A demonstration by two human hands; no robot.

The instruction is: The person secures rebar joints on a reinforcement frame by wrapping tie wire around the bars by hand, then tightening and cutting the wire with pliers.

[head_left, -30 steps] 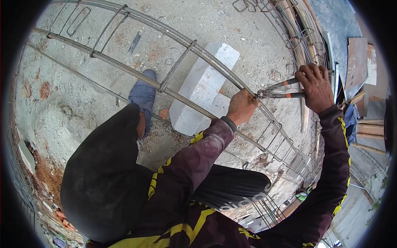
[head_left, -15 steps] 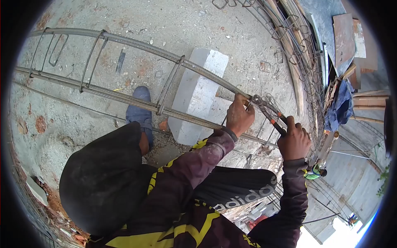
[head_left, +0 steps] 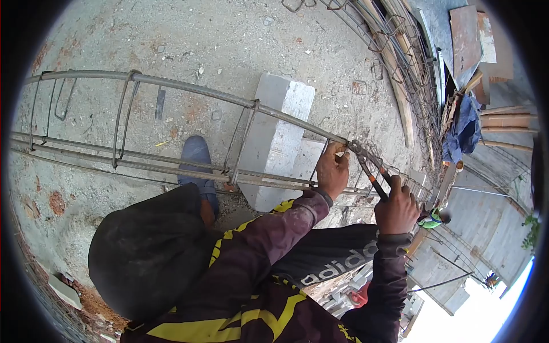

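Note:
A long rebar cage point(head_left: 177, 86), with ribbed bars and square stirrups, runs across the view in front of me. My left hand point(head_left: 333, 172) is closed at its upper bar, beside a stirrup point(head_left: 322, 155), with thumb and fingers bent together. What lies inside the fingers is partly hidden. Wrapped around the handles of pincers point(head_left: 367, 166) is my right hand point(head_left: 397, 208). The pincers have orange and black grips, and their jaws meet the upper bar just right of my left fingers. Thin tie wire point(head_left: 382, 150) loops behind them.
A pale concrete block point(head_left: 280, 131) stands behind the cage. My shoe point(head_left: 195, 157) is below the bars. Timber and bent steel stirrups point(head_left: 394, 74) lie upper right, near a blue tarp point(head_left: 462, 128). A person in a green vest point(head_left: 433, 219) is farther off.
The cage appears lower on the left, with more of its lower bars showing. The pincers and my right hand have swung slightly down and left. My left hand stays at the upper bar.

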